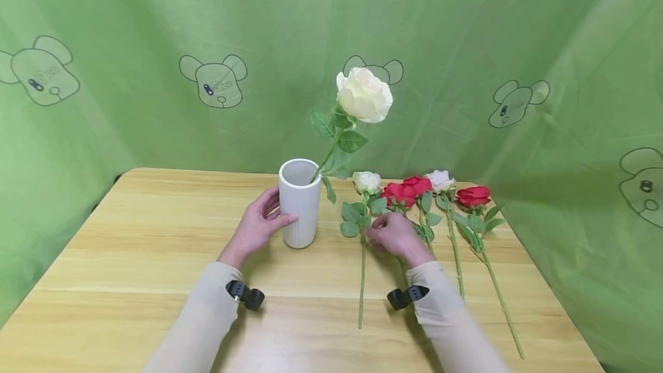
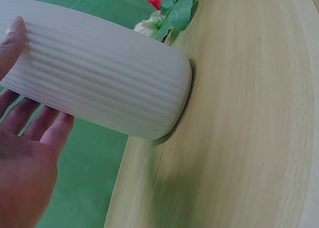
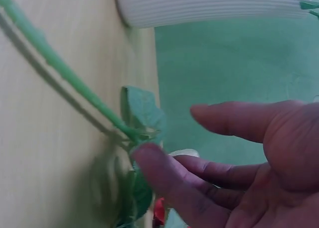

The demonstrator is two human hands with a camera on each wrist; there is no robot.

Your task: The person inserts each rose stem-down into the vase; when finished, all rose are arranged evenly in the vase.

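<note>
A white ribbed vase (image 1: 301, 217) stands upright on the table, and my left hand (image 1: 252, 228) holds it from the left. The left wrist view shows the thumb (image 2: 12, 44) on one side of the vase and the other fingers on the opposite side. One large white rose (image 1: 364, 95) leans to the right out of the vase mouth. My right hand (image 1: 396, 238) is beside the leaves of a smaller white rose (image 1: 366, 182) lying on the table. Its thumb and fingers are spread apart in the right wrist view, with a fingertip right by the green stem (image 3: 75, 81).
To the right lie several more roses: two red ones (image 1: 399, 194) close together, a pale lilac one (image 1: 440, 180) and another red one (image 1: 473, 196). Their stems point toward the near side of the wooden table (image 1: 129, 281). A green curtain (image 1: 290, 27) hangs behind.
</note>
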